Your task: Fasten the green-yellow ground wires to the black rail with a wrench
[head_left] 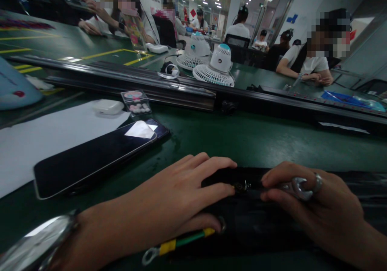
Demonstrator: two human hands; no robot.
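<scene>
My right hand (323, 206) is closed around a small open-ended wrench (299, 188), whose jaw pokes out between finger and thumb. A dark long part (260, 222) lies under both hands. My left hand (187, 190) reaches across it with fingers spread, and one fingertip touches a small brass-coloured fitting (240, 187). Beneath the left thumb runs a green-and-yellow wire (190, 238) with a ring terminal (150, 256) at its near end. The wire's other end meets a round metal piece (223, 225) by the thumb tip.
A phone (90, 162) lies on white paper (18, 142) at left, near a white earbud case (109, 106) and a clear box of beads (137, 103). Long dark profiles (151, 85) cross the table. Two white fans (214, 65) stand behind them. Several people sit farther back.
</scene>
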